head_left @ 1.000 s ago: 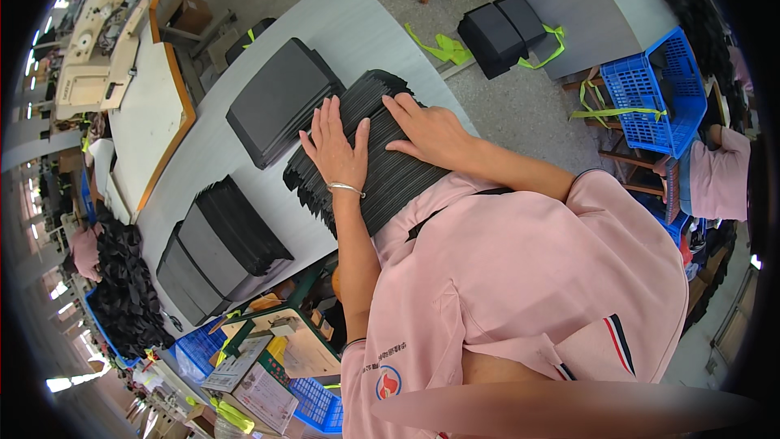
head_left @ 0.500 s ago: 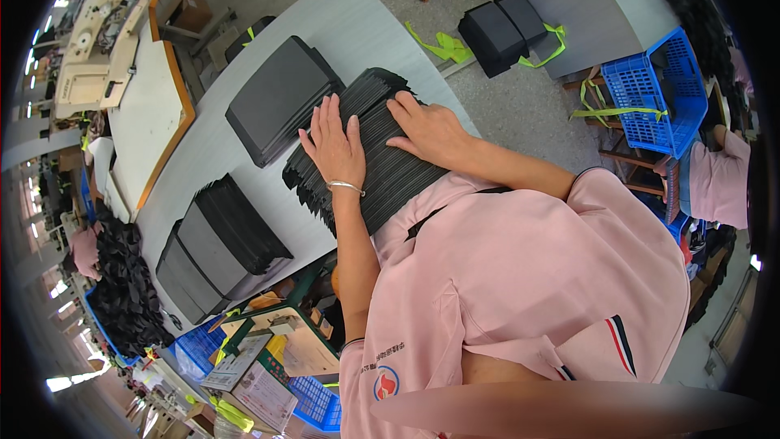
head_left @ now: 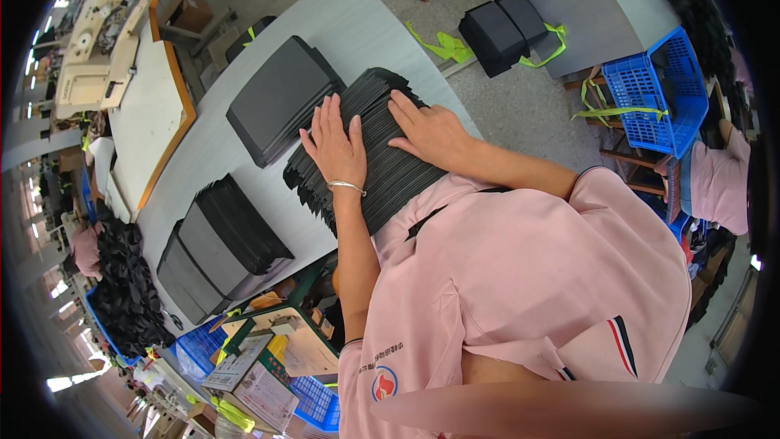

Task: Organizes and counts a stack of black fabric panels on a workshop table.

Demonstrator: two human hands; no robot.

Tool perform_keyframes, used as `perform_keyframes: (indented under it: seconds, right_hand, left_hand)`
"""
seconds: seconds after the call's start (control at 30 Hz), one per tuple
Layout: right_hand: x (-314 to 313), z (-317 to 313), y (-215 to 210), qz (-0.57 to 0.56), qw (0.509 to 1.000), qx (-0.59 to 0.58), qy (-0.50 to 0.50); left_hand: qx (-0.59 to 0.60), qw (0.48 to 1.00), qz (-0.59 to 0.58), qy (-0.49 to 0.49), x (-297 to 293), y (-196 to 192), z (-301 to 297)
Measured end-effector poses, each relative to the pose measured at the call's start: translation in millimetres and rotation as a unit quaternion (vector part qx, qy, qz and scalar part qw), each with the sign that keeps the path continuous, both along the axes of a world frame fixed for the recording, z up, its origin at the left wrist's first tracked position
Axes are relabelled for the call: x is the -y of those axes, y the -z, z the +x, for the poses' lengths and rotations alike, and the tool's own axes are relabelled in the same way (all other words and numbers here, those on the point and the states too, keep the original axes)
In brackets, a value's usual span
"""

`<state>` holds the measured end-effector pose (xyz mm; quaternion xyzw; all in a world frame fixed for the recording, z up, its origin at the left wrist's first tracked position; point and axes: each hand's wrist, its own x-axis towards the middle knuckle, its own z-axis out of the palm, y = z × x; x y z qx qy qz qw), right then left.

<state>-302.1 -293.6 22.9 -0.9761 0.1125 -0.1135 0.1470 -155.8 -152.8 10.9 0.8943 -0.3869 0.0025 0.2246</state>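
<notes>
A thick pile of dark grey, layered flat pieces (head_left: 388, 164) lies fanned out at the table's near edge, against my body. My left hand (head_left: 337, 150) rests flat on its left part, fingers stretched toward the far side, a bracelet at the wrist. On the right part lies my right hand (head_left: 436, 132), fingers extended and thumb apart. Neither hand grips anything. Just beyond my left fingertips sits a neat stack of dark grey panels (head_left: 284, 97). Further left, more dark stacked pieces (head_left: 231, 228) stand in leaning bundles on the same table.
The pale grey table (head_left: 349, 8) curves from far to lower left. A sewing machine (head_left: 89, 57) stands at the far left. Blue crates (head_left: 654, 93) and a bundle of dark panels (head_left: 504, 32) with yellow-green straps are at the right. Another person in pink (head_left: 719, 179) is at the right edge.
My right fingers have shifted very slightly on the pile. Otherwise both hands and the stacks look the same.
</notes>
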Motion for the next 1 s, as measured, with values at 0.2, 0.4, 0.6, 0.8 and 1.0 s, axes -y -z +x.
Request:
perform_keyframes:
  seconds: [0.2,0.4,0.6,0.8,1.0]
  right_hand:
    - [2.5,4.9,-6.8,0.003,1.000,0.002,-0.004]
    - [7.6,11.8,-12.1,0.040,0.999,-0.009,-0.011]
    - [5.0,12.4,-4.8,0.007,1.000,-0.001,-0.005]
    - [5.7,12.4,-3.6,0.008,1.000,0.018,-0.008]
    - [5.8,13.9,-7.6,0.010,1.000,0.029,0.000]
  left_hand:
    - [-0.002,1.000,-0.001,-0.002,-0.7,0.4,0.8]
    - [-0.001,1.000,0.002,-0.003,0.5,-0.8,0.0]
    - [0.008,1.000,-0.001,-0.004,0.8,-0.4,0.7]
    - [-0.003,1.000,-0.007,-0.007,0.8,-1.4,1.5]
    - [0.005,1.000,-0.005,-0.006,0.3,-1.3,1.1]
